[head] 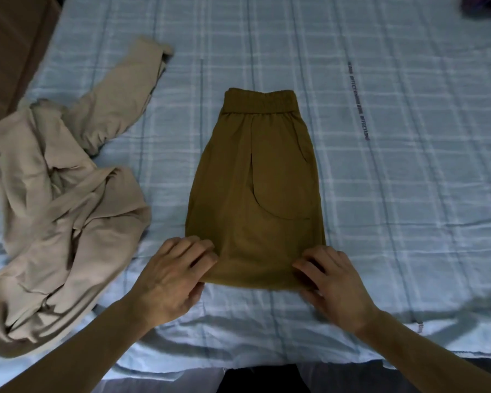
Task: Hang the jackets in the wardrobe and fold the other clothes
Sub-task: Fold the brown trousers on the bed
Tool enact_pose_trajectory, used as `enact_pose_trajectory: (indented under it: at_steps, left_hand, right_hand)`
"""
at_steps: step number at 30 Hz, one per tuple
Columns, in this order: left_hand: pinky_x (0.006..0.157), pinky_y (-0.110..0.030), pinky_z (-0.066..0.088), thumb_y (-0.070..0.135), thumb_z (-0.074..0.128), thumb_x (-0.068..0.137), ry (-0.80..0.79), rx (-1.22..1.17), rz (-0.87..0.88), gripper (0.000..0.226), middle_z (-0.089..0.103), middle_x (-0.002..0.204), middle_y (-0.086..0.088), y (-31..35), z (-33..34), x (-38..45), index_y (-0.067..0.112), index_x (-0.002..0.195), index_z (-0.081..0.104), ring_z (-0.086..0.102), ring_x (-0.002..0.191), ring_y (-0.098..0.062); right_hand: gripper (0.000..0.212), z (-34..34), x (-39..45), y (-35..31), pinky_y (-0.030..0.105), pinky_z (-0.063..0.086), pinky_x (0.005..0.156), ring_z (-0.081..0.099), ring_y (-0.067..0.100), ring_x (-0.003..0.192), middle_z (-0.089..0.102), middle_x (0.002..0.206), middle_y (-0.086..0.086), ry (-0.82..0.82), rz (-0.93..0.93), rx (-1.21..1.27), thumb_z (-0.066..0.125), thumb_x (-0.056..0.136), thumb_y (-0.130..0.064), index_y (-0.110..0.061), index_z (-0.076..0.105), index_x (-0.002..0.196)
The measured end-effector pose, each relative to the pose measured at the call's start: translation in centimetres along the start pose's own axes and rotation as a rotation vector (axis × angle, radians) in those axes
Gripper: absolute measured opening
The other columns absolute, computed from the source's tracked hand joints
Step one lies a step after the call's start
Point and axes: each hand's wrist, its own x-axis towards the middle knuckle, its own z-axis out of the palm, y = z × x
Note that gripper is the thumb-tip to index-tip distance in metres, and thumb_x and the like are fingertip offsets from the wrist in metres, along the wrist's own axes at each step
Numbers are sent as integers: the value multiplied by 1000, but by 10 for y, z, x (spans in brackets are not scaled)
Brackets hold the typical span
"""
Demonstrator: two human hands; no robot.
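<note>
Both near corners of the olive-brown shorts are pinched: the left hand has its fingers curled over the near left corner with the thumb tucked at the hem, and the right hand has its fingers bent down onto the near right corner. Each grip is thus closed on the fabric. The shorts are laid flat in the middle of the bed, folded lengthwise, with the elastic waistband at the far end and the hem at the near end. A curved pocket seam is seen on the upper face. A beige jacket is heaped in a crumpled pile to the left of the shorts, well apart from them, with one sleeve stretched toward the far side. The bed is covered by a pale blue checked sheet, on which a line of small printed lettering is seen to the right of the shorts. A patterned dark item is glimpsed at the far right corner, too cropped to be identified.
</note>
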Motion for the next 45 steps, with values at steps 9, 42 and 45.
enact_pose_trajectory:
  at_steps: [9, 42, 45]
  left_hand:
    - [68, -36, 57, 7, 79, 63, 109, -89, -50, 26, 71, 85, -4, 4, -8, 29, 14, 88, 72, 66, 73, -25]
    - [82, -19, 48, 10, 73, 86, 461, -609, -783, 46, 64, 107, -5, -150, -81, 288, 14, 128, 55, 61, 95, -17]
    - [107, -40, 41, 19, 67, 92, 380, -556, -847, 58, 52, 136, -13, -143, -71, 290, 8, 143, 43, 48, 124, -29]
  right_hand:
    - [28, -5, 15, -3, 36, 56, 70, 66, 23, 82, 68, 92, 3, -7, 98, 117, 81, 70, -4, -13, 70, 94]
    - [11, -38, 321, 179, 10, 48, 62, 62, -2, 70, 67, 80, -6, 286, 732, 777, 73, 88, -25, -17, 66, 88]
    - [24, -34, 320, 178, 7, 48, 71, 62, 0, 85, 64, 93, -14, 257, 763, 740, 74, 87, -30, -21, 63, 107]
